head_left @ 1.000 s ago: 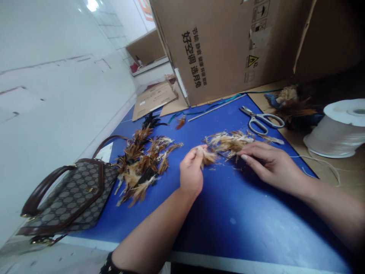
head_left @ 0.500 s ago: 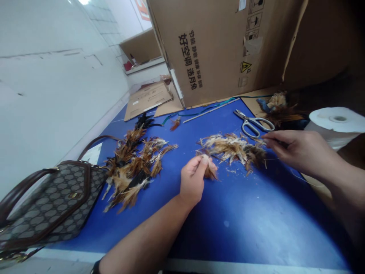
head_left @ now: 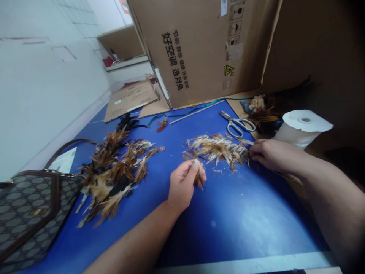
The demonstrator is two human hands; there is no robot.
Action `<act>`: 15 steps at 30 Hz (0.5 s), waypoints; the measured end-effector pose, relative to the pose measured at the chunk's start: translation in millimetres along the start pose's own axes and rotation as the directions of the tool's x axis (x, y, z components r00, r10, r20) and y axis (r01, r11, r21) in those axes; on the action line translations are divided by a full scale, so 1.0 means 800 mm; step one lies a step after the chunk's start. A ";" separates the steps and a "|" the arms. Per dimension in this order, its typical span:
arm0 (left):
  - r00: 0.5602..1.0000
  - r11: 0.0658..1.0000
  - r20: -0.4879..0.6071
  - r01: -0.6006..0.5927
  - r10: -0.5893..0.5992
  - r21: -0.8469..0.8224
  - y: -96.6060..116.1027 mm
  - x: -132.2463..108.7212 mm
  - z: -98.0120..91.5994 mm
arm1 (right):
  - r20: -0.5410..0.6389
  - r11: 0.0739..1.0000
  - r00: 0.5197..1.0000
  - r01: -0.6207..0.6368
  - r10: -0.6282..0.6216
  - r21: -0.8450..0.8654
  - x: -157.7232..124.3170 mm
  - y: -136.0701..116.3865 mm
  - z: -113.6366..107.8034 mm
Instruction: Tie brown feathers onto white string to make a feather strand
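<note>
My left hand (head_left: 184,182) pinches a small brown feather tuft (head_left: 199,179) above the blue table (head_left: 228,213). At the right end of a pile of tan and white feathers (head_left: 219,149), my right hand (head_left: 264,153) is closed, its fingertips against the pile's edge; what they hold is too small to make out. A thin thread (head_left: 282,176) runs below that hand. Silver scissors (head_left: 237,125) lie behind the pile. Further left spreads a larger heap of brown, black and cream feathers (head_left: 114,163).
A patterned handbag (head_left: 25,213) stands at the left edge. A big cardboard box (head_left: 199,49) rises behind the table. On the right are a white spool (head_left: 302,127) and another feather bundle (head_left: 261,110). A thin stick (head_left: 196,112) lies near the box.
The view has shifted, so the table's things appear further left. My right hand has lowered onto the right end of the feather pile and its fingers have curled in. My left hand keeps its tuft.
</note>
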State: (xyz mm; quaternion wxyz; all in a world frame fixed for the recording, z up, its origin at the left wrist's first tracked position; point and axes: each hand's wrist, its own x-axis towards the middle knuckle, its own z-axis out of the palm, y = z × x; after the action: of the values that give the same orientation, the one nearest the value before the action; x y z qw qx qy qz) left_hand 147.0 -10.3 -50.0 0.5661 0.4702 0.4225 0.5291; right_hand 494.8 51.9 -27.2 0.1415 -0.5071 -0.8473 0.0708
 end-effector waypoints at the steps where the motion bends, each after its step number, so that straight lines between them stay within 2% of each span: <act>1: 1.000 1.000 0.003 -0.001 0.001 -0.004 0.001 0.000 0.000 | 0.058 1.000 0.998 0.021 -0.020 -0.015 0.002 -0.003 -0.002; 3: 1.000 1.000 0.012 -0.005 0.005 -0.008 0.003 -0.001 0.001 | 0.112 0.998 0.993 0.032 -0.026 -0.053 0.004 -0.009 -0.010; 5: 1.000 1.000 0.016 -0.001 0.001 -0.012 0.004 -0.002 0.003 | 0.072 0.997 0.997 0.012 -0.006 -0.078 0.004 -0.015 -0.022; 7: 1.000 1.000 0.021 0.010 -0.010 -0.013 0.006 -0.002 0.004 | -0.021 0.999 0.999 -0.029 0.028 -0.045 0.003 -0.025 -0.031; 10: 0.999 0.999 0.037 0.022 -0.021 -0.028 0.006 -0.003 0.006 | -0.132 0.988 0.990 -0.033 0.054 0.150 0.004 -0.046 -0.033; 13: 0.997 0.998 0.063 0.036 -0.033 -0.049 0.005 -0.004 0.007 | -0.077 0.931 0.997 0.025 0.004 0.363 0.008 -0.069 -0.023; 15: 0.997 0.998 0.073 0.040 -0.036 -0.050 0.005 -0.004 0.007 | -0.060 0.915 0.998 0.044 -0.021 0.401 0.011 -0.082 -0.013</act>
State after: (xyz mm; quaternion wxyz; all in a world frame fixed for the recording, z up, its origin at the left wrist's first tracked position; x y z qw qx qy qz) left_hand 151.4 -14.2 -45.1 0.6027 0.4664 0.3970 0.5115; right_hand 439.3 27.9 1.5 0.2667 -0.4547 -0.8189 0.2271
